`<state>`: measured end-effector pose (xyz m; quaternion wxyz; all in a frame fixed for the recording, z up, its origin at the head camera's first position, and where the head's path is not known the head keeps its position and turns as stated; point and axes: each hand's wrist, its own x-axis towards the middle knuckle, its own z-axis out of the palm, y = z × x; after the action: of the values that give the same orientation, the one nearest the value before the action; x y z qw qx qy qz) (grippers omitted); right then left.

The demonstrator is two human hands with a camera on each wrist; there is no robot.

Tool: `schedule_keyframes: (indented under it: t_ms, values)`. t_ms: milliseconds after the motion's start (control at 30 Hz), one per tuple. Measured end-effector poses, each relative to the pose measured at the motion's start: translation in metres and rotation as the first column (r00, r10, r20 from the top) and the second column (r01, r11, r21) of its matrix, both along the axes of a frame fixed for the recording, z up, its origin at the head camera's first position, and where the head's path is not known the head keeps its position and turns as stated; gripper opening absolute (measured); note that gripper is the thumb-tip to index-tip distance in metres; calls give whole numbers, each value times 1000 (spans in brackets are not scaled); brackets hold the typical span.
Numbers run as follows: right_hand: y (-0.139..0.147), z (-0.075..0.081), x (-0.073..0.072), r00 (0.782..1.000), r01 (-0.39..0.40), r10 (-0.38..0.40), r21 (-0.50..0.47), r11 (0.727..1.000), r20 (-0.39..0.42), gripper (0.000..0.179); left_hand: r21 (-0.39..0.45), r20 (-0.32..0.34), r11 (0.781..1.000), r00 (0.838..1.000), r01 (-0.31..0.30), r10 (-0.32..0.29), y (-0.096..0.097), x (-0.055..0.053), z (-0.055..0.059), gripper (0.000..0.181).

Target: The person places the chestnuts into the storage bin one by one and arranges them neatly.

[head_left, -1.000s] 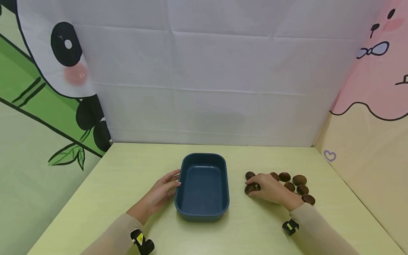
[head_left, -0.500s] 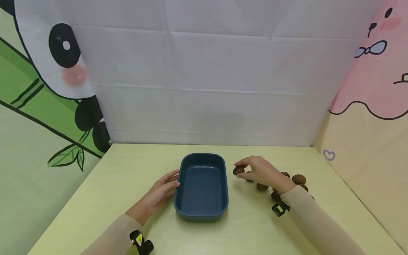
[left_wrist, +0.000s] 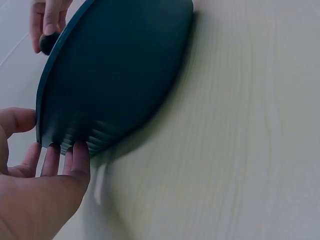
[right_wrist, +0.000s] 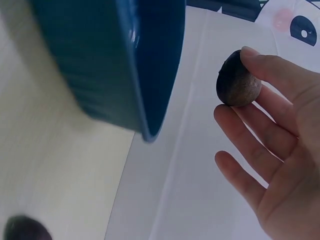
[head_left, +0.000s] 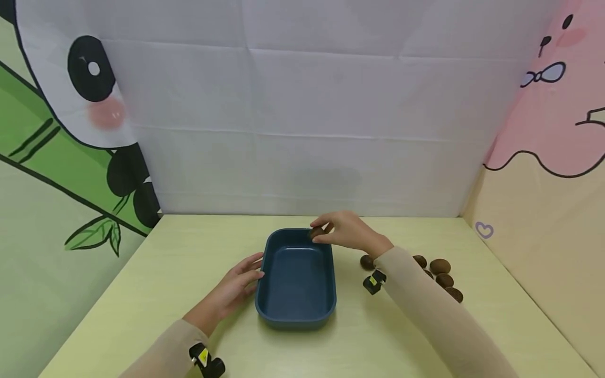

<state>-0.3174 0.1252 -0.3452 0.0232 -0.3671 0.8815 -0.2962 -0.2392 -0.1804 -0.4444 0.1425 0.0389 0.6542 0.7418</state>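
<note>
A deep blue rectangular tray (head_left: 295, 324) stands on the table. My left hand (head_left: 236, 286) touches the tray's left side with nearly straight fingers; in the left wrist view the fingertips (left_wrist: 52, 150) meet its outer wall. Between thumb and fingers, my right hand (head_left: 347, 231) pinches a brown chestnut (right_wrist: 239, 82), dark on one side and duller brown on the other. That hand is at the tray's far right corner, the chestnut overlapping the rim in the head view. No chestnut shows on the visible tray floor.
Several chestnuts (head_left: 440, 266) lie on the table at the right, partly hidden by the right sleeve (head_left: 425, 299). One chestnut (head_left: 367, 262) lies nearer the tray. A white sheet (head_left: 302, 131) rises behind the table (head_left: 156, 304), with printed cloth on both sides.
My right hand has picked up a chestnut from the pile and moved left and away from me to the tray's far right corner. The left hand stays at the tray.
</note>
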Motion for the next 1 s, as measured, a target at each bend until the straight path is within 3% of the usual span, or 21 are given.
schedule_keyframes:
  t_ms: [300,567,1000]
  values:
    - [-53,-14,-22,995,-16,16,1,1000,96,37,5,20,1000,1000,-19,19,-1,-1,-2,60]
    - [-80,-40,-32,981,133,-137,39,990,138,31,10,15,1000,1000,13,-13,-2,-3,-1,61]
    - [-105,-69,-29,933,308,-319,89,947,169,37,15,12,1000,1000,18,-18,-1,-2,-1,60]
